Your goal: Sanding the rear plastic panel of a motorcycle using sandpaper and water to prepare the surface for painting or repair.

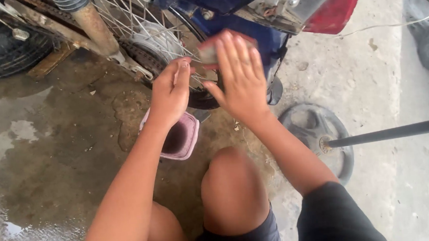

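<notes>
Wheel-wiping step in hand: right hand [242, 78] flat, fingers spread, pressing reddish pad [208, 49] on far spoked silver motorcycle wheel [161, 43]; left hand [171, 91] loosely curled, gripping nothing, touching spokes; next, steady pressure along rim, pink plastic tub [181, 137] near.

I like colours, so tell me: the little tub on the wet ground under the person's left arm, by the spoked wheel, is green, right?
Not green. The head view shows the tub is pink, dark inside. It does sit on the wet ground below the left hand, by the spoked wheel.
</notes>
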